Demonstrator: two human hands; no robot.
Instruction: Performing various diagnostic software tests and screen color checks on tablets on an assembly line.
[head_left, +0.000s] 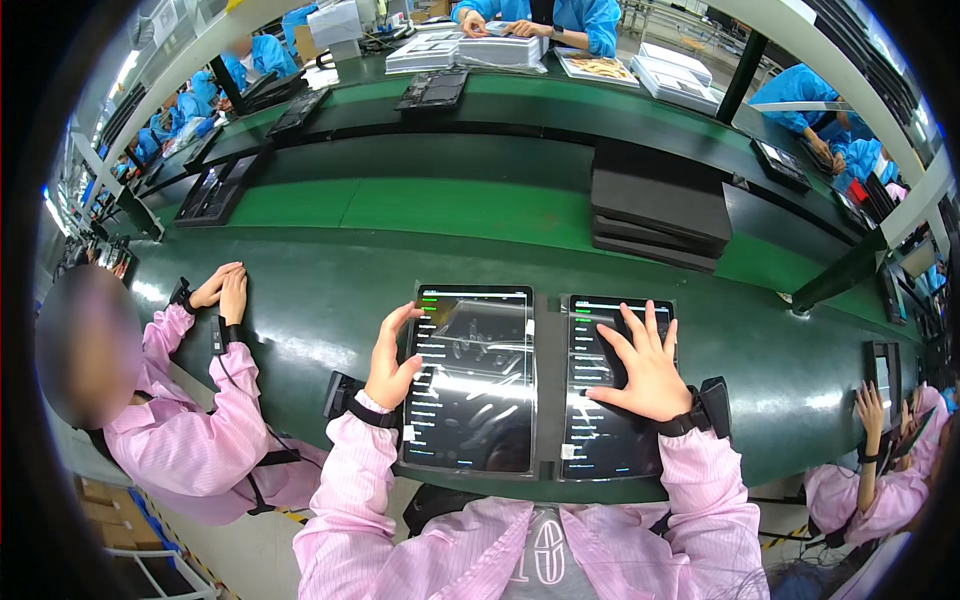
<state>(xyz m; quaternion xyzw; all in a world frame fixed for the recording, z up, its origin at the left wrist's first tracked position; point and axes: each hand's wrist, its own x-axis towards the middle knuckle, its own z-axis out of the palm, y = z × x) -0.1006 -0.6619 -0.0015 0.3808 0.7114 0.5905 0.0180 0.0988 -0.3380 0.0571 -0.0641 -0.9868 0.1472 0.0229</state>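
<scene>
Two tablets lie side by side on the green table, screens up and lit with lists of text on black. The left tablet (470,400) has a clear film reaching past its edges. At its left edge is my left hand (388,360), open, thumb and fingers apart, with the thumb over the screen's margin. My right hand (645,370) is spread open above the right tablet (605,430), fingers fanned over its upper screen; whether the fingertips touch the glass I cannot tell. Neither hand is closed round anything. Each wrist wears a black strap with a small device.
Beyond the tablets, a stack of black trays (660,205) stands on the green conveyor (420,205). A co-worker's clasped hands (225,290) rest on the table (300,330) at left. Another person (870,470) sits at right. Several white boxes (500,52) are piled across the line.
</scene>
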